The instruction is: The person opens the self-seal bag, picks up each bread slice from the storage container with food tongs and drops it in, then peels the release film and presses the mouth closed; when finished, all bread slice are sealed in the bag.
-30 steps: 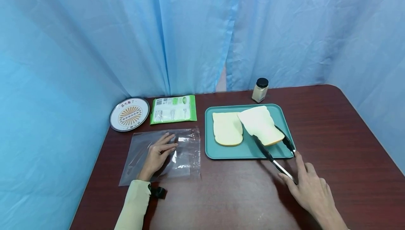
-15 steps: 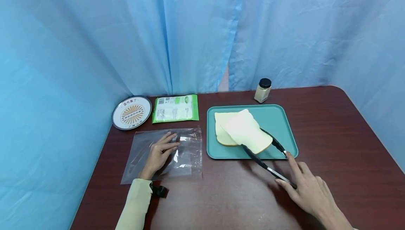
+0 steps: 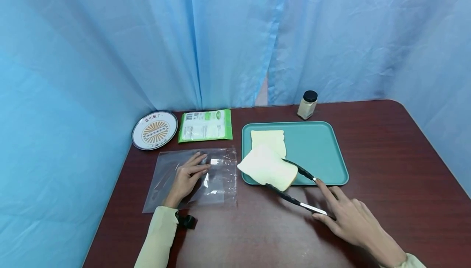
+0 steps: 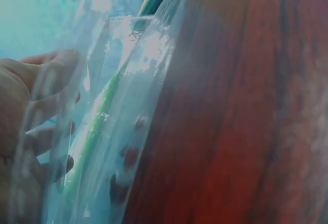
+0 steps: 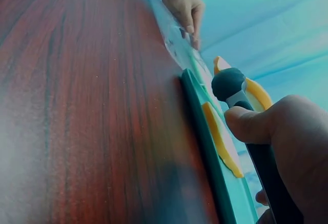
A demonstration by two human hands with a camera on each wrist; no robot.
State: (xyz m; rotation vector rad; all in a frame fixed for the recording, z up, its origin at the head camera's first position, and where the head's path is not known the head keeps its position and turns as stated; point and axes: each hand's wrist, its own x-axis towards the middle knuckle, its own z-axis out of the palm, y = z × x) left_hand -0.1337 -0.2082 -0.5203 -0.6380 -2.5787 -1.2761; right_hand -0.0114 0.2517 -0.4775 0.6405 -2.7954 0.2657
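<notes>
My left hand [image 3: 185, 180] lies on a clear plastic bag [image 3: 224, 188], fingers loosely bent and apart. In the left wrist view, film stands in front of the fingers of that hand [image 4: 43, 116]; whether they are inside the bag I cannot tell. My right hand [image 3: 353, 219] grips black-and-silver tongs [image 3: 310, 208]. Between the tong tips a bread slice [image 3: 268, 167] is held tilted over the tray's front left corner. Partly behind it, another slice [image 3: 270, 139] lies on the green tray [image 3: 320, 153]. The right wrist view shows that hand [image 5: 297, 142] around the tong handle.
A round patterned plate [image 3: 154, 130] stands at the back left, beside a green-and-white packet [image 3: 206, 125]. Behind the tray is a small black-lidded jar [image 3: 307, 105]. Blue curtains [image 3: 235, 43] hang around the table [image 3: 257, 231].
My right hand and the tongs have moved left, carrying the bread slice from the tray's right side across the other slice to the front left corner. My left hand stays on the bag.
</notes>
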